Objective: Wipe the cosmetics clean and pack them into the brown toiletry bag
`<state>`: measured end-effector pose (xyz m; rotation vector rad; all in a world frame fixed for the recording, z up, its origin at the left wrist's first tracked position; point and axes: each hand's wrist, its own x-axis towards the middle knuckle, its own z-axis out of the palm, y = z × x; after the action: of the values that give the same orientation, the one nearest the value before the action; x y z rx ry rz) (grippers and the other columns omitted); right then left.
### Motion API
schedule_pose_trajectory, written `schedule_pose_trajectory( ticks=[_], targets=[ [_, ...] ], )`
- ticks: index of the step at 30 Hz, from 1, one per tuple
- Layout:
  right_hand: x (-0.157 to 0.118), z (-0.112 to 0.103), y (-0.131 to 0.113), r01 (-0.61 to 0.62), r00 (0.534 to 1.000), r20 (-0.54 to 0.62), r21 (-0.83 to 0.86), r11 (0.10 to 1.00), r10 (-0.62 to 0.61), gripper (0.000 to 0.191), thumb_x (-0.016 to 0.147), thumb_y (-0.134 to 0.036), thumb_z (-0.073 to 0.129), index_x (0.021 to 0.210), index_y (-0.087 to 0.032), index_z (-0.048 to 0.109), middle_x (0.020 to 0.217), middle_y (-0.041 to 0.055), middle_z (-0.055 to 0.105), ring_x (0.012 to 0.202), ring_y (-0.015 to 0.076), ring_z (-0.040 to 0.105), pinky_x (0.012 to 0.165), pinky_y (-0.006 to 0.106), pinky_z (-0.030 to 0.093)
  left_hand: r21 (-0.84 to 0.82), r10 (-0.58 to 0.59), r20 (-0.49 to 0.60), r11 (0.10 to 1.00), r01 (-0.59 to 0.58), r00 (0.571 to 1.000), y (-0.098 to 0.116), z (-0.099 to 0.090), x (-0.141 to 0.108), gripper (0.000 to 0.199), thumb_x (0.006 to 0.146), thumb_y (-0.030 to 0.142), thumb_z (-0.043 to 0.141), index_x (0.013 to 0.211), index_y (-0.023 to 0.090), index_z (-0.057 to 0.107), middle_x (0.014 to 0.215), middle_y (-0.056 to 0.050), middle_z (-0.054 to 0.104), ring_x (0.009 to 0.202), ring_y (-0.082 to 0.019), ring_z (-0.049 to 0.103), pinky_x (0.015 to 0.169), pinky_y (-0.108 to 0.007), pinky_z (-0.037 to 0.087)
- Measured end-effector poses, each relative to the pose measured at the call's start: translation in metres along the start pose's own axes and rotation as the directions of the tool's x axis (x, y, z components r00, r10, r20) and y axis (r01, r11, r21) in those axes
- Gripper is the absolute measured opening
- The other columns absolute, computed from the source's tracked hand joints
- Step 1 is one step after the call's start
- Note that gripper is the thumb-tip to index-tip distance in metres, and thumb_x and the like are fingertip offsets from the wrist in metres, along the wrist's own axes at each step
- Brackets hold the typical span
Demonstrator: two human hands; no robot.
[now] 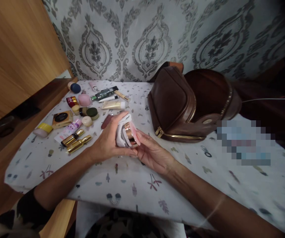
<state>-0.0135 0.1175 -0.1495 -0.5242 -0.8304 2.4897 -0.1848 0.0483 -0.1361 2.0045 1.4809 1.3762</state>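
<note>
In front of me, above the table, my left hand is wrapped round a small cosmetic jar with a white-grey cloth against it. The jar is tilted and shows a shiny rose-gold band and a pink end facing right. My right hand grips the pink end between thumb and fingers; its fingertips are partly hidden behind the jar. Just beyond my left hand lies a dark red flat item, partly covered by the fingers.
A brown leather bag stands unzipped at the back right. Several cosmetics lie to the left, among them gold tubes, a green bottle, a cream tube and a compact. A patterned cloth covers the table. A blurred patch is at right.
</note>
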Motion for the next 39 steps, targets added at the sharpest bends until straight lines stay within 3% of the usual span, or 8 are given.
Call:
schedule_pose_trajectory(
  ticks=[3,11,15,20,25,27,32,39],
  targets=[
    [-0.001,0.002,0.000,0.016,1.000,-0.010,-0.006,1.000,-0.016,0.036,0.067,-0.032,0.090,0.096,-0.019,0.073,0.085,-0.0014,0.072,0.072,0.0096,0.065,0.065,0.019,0.054,0.050,-0.013,-0.021,0.999,0.014,1.000,-0.004,0.003,-0.001,0.114,0.059,0.056,0.089,0.150,0.023,0.029,0.148,-0.017,0.046,0.132,-0.037,0.050,0.111,-0.048,0.041],
    [-0.002,0.001,0.001,0.056,0.998,0.009,-0.136,0.989,-0.056,0.032,0.075,-0.045,0.083,0.087,-0.019,0.069,0.075,-0.0029,0.065,0.065,0.0091,0.059,0.057,0.020,0.050,-0.010,-0.104,0.001,0.995,0.104,0.995,0.007,-0.001,0.001,0.085,0.069,0.059,0.080,0.137,0.021,0.047,0.117,-0.009,0.066,0.102,-0.027,0.066,0.087,-0.035,0.053],
    [-0.002,0.000,0.000,0.043,0.998,-0.033,-0.145,0.989,-0.049,0.036,0.069,-0.045,0.087,0.083,-0.016,0.070,0.072,-0.0032,0.063,0.063,0.0071,0.056,0.054,0.017,0.048,-0.032,-0.049,0.000,0.998,0.049,0.999,0.009,-0.004,0.003,0.074,0.075,0.062,0.074,0.132,0.020,0.053,0.108,-0.006,0.069,0.090,-0.023,0.067,0.078,-0.032,0.054],
    [0.001,-0.003,0.001,0.033,0.999,0.009,-0.119,0.992,-0.032,0.044,0.067,-0.046,0.088,0.098,-0.019,0.073,0.078,-0.0022,0.068,0.059,0.0082,0.061,0.050,0.018,0.051,0.082,0.060,0.000,0.995,-0.059,0.998,0.005,-0.011,0.006,0.050,0.089,0.050,0.065,0.129,0.019,0.059,0.119,-0.008,0.069,0.106,-0.024,0.066,0.091,-0.033,0.053],
    [0.003,-0.005,0.003,0.041,0.999,-0.011,-0.047,0.998,-0.041,0.036,0.067,-0.037,0.090,0.093,-0.018,0.074,0.078,-0.0023,0.068,0.062,0.0074,0.061,0.051,0.017,0.053,0.121,0.136,-0.002,0.983,-0.135,0.991,0.004,-0.010,0.006,0.042,0.096,0.044,0.057,0.131,0.020,0.059,0.121,-0.009,0.069,0.110,-0.023,0.066,0.094,-0.035,0.053],
    [0.003,-0.004,0.003,0.026,0.999,-0.020,-0.024,0.999,-0.027,0.035,0.066,-0.034,0.091,0.092,-0.018,0.073,0.079,-0.0022,0.068,0.063,0.0071,0.061,0.053,0.016,0.055,0.132,0.169,0.004,0.977,-0.168,0.986,0.002,-0.007,0.006,0.048,0.095,0.048,0.058,0.135,0.021,0.055,0.123,-0.010,0.068,0.110,-0.024,0.066,0.095,-0.036,0.053],
    [0.003,-0.003,0.004,0.025,1.000,0.003,-0.033,0.999,-0.025,0.037,0.069,-0.037,0.089,0.094,-0.017,0.071,0.082,0.0000,0.071,0.069,0.0101,0.065,0.060,0.019,0.056,0.175,0.210,0.054,0.961,-0.216,0.976,-0.007,-0.001,0.005,0.098,0.071,0.068,0.074,0.149,0.024,0.036,0.138,-0.014,0.057,0.122,-0.032,0.060,0.100,-0.043,0.052],
    [0.000,-0.002,0.004,0.036,0.999,0.035,-0.119,0.992,-0.033,0.035,0.075,-0.045,0.083,0.092,-0.019,0.069,0.085,0.0010,0.070,0.074,0.0134,0.064,0.061,0.023,0.055,0.184,0.100,0.098,0.976,-0.117,0.990,-0.001,-0.004,0.004,0.094,0.071,0.063,0.077,0.147,0.024,0.038,0.134,-0.011,0.060,0.116,-0.029,0.063,0.098,-0.038,0.053]
  ],
)
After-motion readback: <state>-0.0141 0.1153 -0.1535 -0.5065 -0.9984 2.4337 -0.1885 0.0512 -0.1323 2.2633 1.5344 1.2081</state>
